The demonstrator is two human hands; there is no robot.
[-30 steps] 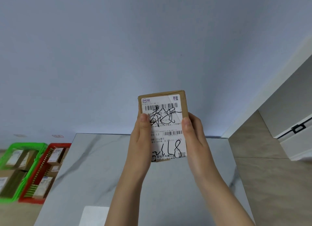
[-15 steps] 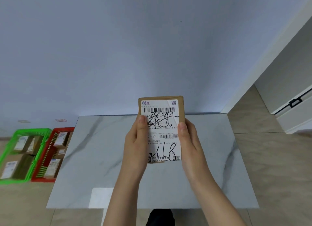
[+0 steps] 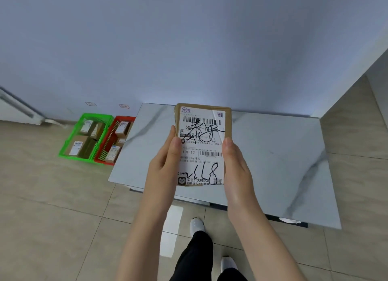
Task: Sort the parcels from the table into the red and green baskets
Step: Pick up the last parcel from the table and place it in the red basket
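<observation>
Our view has dipped floorward, yet the flat brown cardboard parcel (image 3: 202, 144) stays over the white marble worktop (image 3: 273, 154), with left hand (image 3: 165, 167) and right hand (image 3: 235, 169) gripping its edges. We seem to be reading its label (image 3: 202, 167) — next comes choosing the green plastic basket (image 3: 70, 141) or the red plastic basket (image 3: 106, 142).

The white shipping label (image 3: 201, 152) on the brown parcel (image 3: 228, 125) carries the only legible print; under its top barcode runs a number that starts "505" and goes on "01-13", partly buried beneath large black handwritten characters that cannot be made out; lower left reads "101-13", beside a second, smaller barcode; a faint line below seems to begin "107g"; big marker digits near the bottom end in "8", those before it unclear; the bottom edge prints "买低价大牌正品" above "扫码进入百亿补贴"; stickers on the boxes (image 3: 76, 148) in the green basket (image 3: 95, 115) and red basket (image 3: 126, 117) are too small to read; likewise two small wall signs (image 3: 90, 104).
</observation>
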